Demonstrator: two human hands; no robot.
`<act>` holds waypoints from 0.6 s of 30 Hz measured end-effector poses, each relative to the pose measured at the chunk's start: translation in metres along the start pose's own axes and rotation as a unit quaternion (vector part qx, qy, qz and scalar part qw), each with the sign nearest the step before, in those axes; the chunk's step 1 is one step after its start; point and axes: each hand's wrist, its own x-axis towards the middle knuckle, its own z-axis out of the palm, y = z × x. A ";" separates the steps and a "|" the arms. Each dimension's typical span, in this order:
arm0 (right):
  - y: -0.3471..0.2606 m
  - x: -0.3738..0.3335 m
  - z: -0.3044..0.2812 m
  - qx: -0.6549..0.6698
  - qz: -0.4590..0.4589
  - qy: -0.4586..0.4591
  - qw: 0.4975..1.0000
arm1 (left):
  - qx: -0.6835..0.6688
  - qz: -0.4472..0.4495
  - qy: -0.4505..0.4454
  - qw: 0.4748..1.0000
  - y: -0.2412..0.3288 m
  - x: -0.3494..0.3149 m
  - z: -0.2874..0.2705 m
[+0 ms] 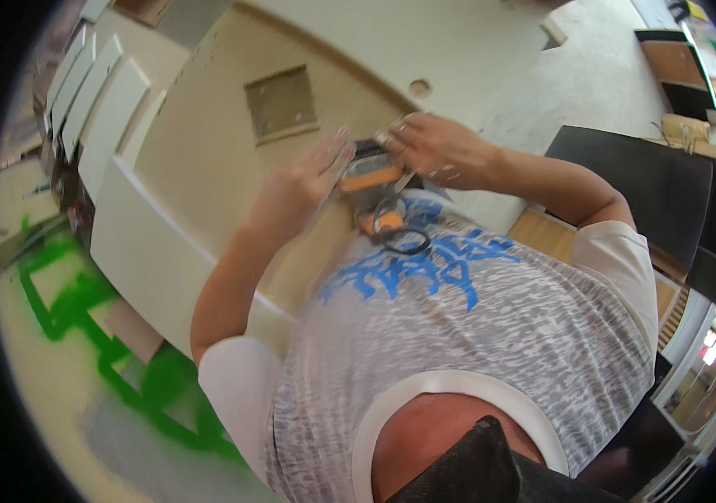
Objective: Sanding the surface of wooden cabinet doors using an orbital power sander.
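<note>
Close to my chest, a boxy orange and grey sander-like power tool (370, 178) is between my hands, with a black cord (412, 243) looped beside its orange near end. My left hand (301, 184) presses along its left side, fingers together and smeared by motion. Curled fingers of my right hand (433, 151) grip its far right corner; pale dust or paint marks the skin. Beneath lies a large pale board (207, 117), with a dark square patch or opening (282, 102) beyond my left hand. The tool's underside is hidden.
White panels (94, 92) stand in a row at the far left. Green spray paint (157, 386) marks the floor at the lower left. A pale panel with a round hole (421, 87) lies ahead. Dark panels (638, 180) stand at the right.
</note>
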 end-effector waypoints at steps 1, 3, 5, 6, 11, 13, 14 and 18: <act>0.000 -0.002 0.005 0.016 -0.006 0.034 0.999 | 0.006 -0.011 -0.006 1.000 0.000 -0.003 0.003; -0.003 0.002 0.009 0.003 -0.009 0.029 1.000 | 0.024 -0.007 -0.011 1.000 -0.002 -0.009 0.008; -0.004 0.002 0.008 -0.006 0.002 0.036 0.999 | 0.033 -0.019 0.002 0.999 -0.002 -0.012 0.011; -0.004 0.002 0.008 0.011 0.001 0.029 1.000 | 0.042 -0.008 0.003 0.999 -0.005 -0.011 0.010; 0.008 -0.004 0.013 0.055 -0.015 0.051 0.997 | -0.211 -0.082 0.010 0.974 -0.022 -0.011 0.008; 0.008 -0.006 0.014 0.094 -0.013 0.057 0.994 | -0.182 -0.057 0.031 0.981 -0.022 -0.013 0.010; 0.008 -0.007 0.016 0.092 -0.012 0.062 0.994 | -0.159 -0.031 0.050 0.986 -0.022 -0.014 0.011; 0.007 -0.008 0.019 0.088 0.009 0.066 0.994 | -0.123 -0.043 0.060 0.990 -0.010 -0.015 0.013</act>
